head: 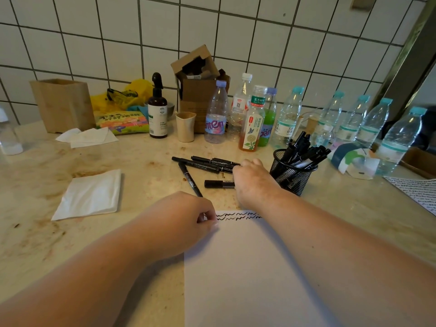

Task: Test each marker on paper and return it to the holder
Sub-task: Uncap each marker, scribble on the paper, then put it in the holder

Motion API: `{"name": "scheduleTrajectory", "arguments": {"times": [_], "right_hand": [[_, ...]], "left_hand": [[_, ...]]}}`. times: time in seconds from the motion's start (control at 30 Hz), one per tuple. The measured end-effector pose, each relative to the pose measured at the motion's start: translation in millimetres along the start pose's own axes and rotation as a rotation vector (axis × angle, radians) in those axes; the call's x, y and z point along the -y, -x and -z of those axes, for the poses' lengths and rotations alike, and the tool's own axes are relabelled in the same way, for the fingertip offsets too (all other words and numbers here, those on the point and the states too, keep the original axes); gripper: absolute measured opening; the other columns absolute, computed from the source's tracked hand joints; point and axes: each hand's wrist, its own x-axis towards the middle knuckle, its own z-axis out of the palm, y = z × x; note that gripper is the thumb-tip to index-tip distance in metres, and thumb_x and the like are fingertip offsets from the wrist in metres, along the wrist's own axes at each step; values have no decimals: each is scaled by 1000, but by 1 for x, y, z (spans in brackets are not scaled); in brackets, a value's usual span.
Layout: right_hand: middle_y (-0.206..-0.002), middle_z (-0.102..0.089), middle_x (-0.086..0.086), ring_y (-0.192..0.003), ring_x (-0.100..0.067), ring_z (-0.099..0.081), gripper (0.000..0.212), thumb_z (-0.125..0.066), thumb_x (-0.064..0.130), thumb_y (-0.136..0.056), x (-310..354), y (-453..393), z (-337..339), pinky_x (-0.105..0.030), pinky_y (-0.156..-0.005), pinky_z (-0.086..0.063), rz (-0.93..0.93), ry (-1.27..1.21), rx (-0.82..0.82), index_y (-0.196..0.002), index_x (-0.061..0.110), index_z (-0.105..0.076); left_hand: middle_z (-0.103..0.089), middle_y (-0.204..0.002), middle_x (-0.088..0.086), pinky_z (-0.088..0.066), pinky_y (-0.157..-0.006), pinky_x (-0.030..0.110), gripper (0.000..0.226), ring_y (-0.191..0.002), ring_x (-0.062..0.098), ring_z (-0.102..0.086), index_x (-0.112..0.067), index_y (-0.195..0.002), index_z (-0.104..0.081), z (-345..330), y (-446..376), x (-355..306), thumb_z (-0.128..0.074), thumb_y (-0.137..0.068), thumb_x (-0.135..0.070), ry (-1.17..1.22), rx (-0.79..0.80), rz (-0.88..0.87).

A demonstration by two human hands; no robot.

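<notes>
**Marker test in progress: next pen being taken from the loose group**

The left hand (188,218) rests at the far left corner of the paper (247,267), fingers curled and pinching the sheet's edge to steady it. Two short rows of black squiggles (238,216) run along the far edge of the sheet. The right hand (250,175) lies knuckles up over the right ends of the loose markers (200,164) on the bench (141,166); its fingers are curled under, and whether they have closed on a pen cannot be told. A short capped marker (219,184) lies just left of that hand. The mesh holder (292,171), just right of the hand, stands upright and already carries many markers.

Judgement: the step is selecting one untested pen. It is best done by drawing out a single barrel without dragging its neighbours, keeping the left hand's hold on the sheet, marking below the existing rows, and recapping firmly before dropping it upright into the holder
</notes>
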Motion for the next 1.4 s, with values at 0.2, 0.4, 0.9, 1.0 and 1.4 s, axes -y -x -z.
{"name": "scheduleTrajectory", "arguments": {"times": [0.2,0.4,0.9,1.0,1.4], "right_hand": [[-98,-55,4,-102,-23,-46,27,-59,26,-102,-8,27,21,-39,-88,-39,-9,-172,-72,-128,25,-54],[-81,-67,12,-75,-6,-61,5,-68,42,-95,-35,75,28,-27,-61,-40,117,-645,-65,-99,42,-67],[-72,-70,-20,-60,-24,-59,28,-57,25,-87,-50,95,4,-26,-51,-48,129,-1939,127,-87,9,-81],[-70,-67,-13,-64,-21,-60,33,-74,40,-81,-43,93,1,-27,-54,-50,130,-2009,173,-87,8,-80],[-56,-64,-10,-52,-19,-58,23,-61,16,-87,-38,95,2,-23,-48,-46,276,-1749,60,-77,14,-81]], "left_hand": [[-58,-84,-23,-39,-57,13,10,-72,-4,-54,-44,-94,-58,3,-6,3,-58,-87,-52,108,-175,77],[-51,-99,-30,-39,-57,11,46,-87,-16,-52,-57,-128,-42,10,-5,-1,-49,-83,-61,286,-276,24],[-65,-86,-21,-55,-64,30,17,-80,-2,-57,-50,-107,-53,11,1,-7,-51,-91,-55,216,-127,-60],[-65,-83,-21,-52,-59,25,24,-78,-3,-58,-47,-102,-61,14,4,-12,-48,-87,-60,211,-112,-49],[-61,-71,-18,-37,-54,15,10,-62,0,-53,-49,-84,-61,27,9,-27,-55,-93,-49,337,205,-114]]}}
